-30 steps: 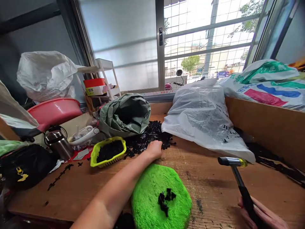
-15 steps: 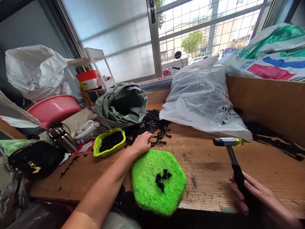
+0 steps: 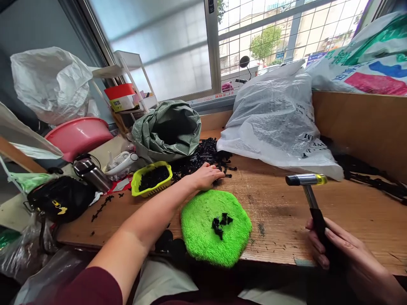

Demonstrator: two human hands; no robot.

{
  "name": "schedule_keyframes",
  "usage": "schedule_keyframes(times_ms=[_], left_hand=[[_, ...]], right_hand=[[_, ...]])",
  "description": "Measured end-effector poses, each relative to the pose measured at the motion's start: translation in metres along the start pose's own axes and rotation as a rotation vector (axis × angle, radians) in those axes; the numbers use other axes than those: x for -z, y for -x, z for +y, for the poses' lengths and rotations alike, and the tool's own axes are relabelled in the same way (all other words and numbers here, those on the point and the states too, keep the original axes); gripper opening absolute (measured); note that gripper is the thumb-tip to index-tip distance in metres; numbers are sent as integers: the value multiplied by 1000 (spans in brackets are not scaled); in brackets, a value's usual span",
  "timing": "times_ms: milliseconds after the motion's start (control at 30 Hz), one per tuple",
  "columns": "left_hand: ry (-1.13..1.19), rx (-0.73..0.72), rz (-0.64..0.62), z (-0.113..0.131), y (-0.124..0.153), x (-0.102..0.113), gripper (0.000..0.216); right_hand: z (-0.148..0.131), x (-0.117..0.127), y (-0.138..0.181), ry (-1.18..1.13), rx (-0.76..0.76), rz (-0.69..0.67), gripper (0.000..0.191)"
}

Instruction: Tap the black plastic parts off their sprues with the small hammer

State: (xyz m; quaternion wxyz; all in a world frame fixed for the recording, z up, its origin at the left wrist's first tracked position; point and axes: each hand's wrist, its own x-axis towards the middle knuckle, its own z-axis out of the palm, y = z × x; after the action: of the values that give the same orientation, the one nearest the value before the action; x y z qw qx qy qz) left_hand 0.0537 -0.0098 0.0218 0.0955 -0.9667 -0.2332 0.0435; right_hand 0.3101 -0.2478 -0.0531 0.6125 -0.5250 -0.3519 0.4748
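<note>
Right hand (image 3: pixel 349 250) closed round the black grip of a hammer (image 3: pixel 314 214), head up, black face toward the left hand's side, yellow face away. Green pad (image 3: pixel 202 231) at the near bench (image 3: pixel 273 207) edge, between the hands, just nearer than the left one; a few black bits (image 3: pixel 218 228) bunched on top, neither hand touching them. Left hand (image 3: pixel 206 176) past the pad, palm down, fingers loosely bent at the near edge of the black parts (image 3: pixel 208 149); fingertips partly hidden, can't tell if it has hold of any. Yellow basket (image 3: pixel 136 186) left of that hand, black stuff in it, with a pouch (image 3: pixel 63 199) and flask (image 3: pixel 98 176) further left. Beyond the left hand: the rest of the parts heap, then a sack (image 3: pixel 148 137), mouth open, and to its right a white bag (image 3: pixel 270 131); window (image 3: pixel 165 55) behind it all
</note>
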Motion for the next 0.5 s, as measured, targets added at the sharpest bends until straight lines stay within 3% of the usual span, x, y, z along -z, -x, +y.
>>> schedule_keyframes(times_ms=[167,300,400,500], left_hand=[[297,99,189,42,37,21,42],[517,-90,5,97,83,30,73],[528,45,-64,114,101,20,88],[500,235,-30,105,109,4,95]], right_hand=[[12,7,-3,-22,-3,18,33],[14,7,-3,-5,20,40,36],[12,6,-3,12,34,18,30],[11,4,-4,30,11,42,31]])
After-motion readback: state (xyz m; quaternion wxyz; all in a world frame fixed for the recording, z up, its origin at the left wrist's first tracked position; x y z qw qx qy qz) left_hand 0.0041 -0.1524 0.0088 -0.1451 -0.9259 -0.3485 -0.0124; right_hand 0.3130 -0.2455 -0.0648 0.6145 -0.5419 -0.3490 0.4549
